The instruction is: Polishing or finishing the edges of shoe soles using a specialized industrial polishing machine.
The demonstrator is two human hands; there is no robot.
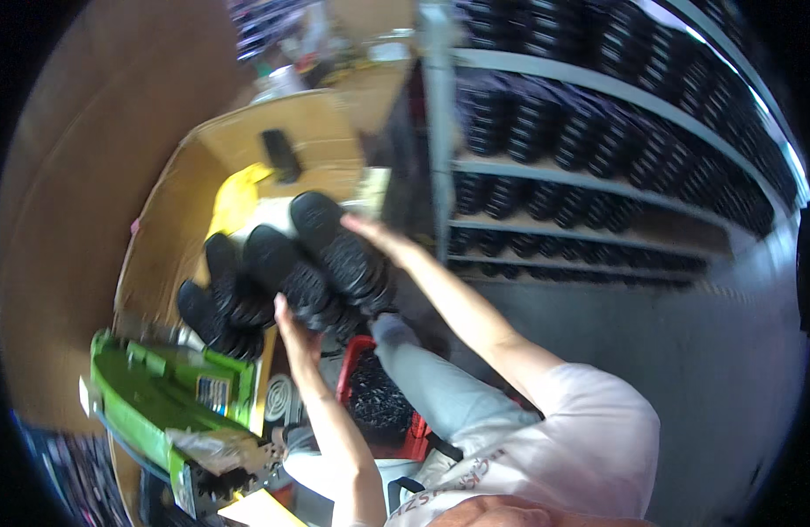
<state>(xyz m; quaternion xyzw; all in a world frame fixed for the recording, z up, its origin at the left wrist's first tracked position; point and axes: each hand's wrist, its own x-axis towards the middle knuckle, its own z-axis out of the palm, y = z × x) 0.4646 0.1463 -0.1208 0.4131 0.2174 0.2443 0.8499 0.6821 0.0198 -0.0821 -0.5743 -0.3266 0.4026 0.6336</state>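
**Q:** How is the station laid out?

**A:** A shelving rack (528,61) is positioned at the upper right of the frame. A cardboard box (159,237) is located at the upper left, a green casing (133,386) at the lower left, and a red crate (344,379) at the lower centre.

**Q:** Where are the black soles found?

**A:** The black soles (282,263) are stacked left of centre, in tilted stacks set side by side near the box.

**Q:** How is the grip formed?

**A:** The two rightmost stacks appear clamped between the hands. The right hand (372,235) is applied to the right side, the left hand (297,338) to the lower left. Both are slightly blurred.

**Q:** What technique is advised?

**A:** Pressure should be balanced between both palms, stack edges should be kept aligned, and lower layers should be supported against slipping.
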